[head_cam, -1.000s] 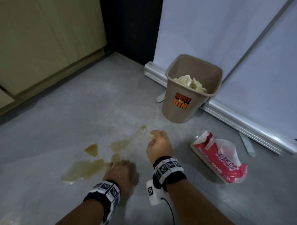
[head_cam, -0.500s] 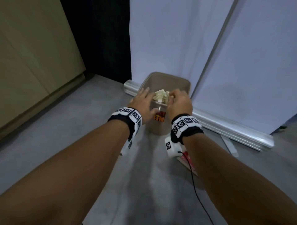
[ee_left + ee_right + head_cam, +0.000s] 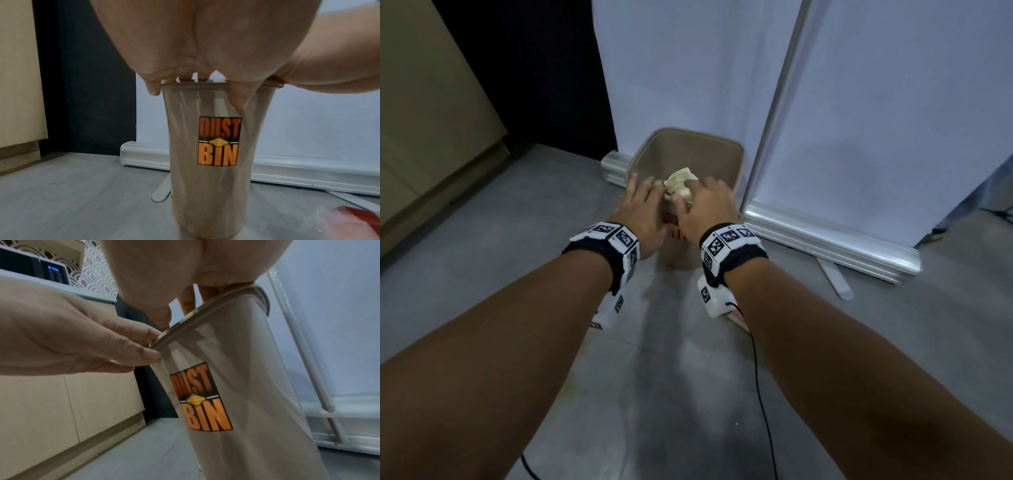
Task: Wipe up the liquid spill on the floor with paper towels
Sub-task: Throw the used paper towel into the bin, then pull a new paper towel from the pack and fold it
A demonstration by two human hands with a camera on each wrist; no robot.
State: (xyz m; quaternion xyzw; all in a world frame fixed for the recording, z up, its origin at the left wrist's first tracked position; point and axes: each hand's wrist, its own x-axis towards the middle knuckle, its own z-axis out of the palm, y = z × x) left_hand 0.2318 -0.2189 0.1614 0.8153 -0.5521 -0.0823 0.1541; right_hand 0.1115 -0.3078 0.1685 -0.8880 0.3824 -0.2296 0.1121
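Both hands' grip loose, left hand (image 3: pixel 641 211), right hand (image 3: pixel 703 211), over dustbin (image 3: pixel 736 161), crumpled paper towels (image 3: pixel 681 181) inside.

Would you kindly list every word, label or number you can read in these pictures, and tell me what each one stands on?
"DUST BIN": orange and black sticker on the front of the tan bin.
Small yellow diamond in the sticker's middle: print too small to read.
Blue digits on the microwave display: too blurred to read.
Wrist bands: black-and-white square codes only, no words.
Red package behind the right wrist: print not readable.
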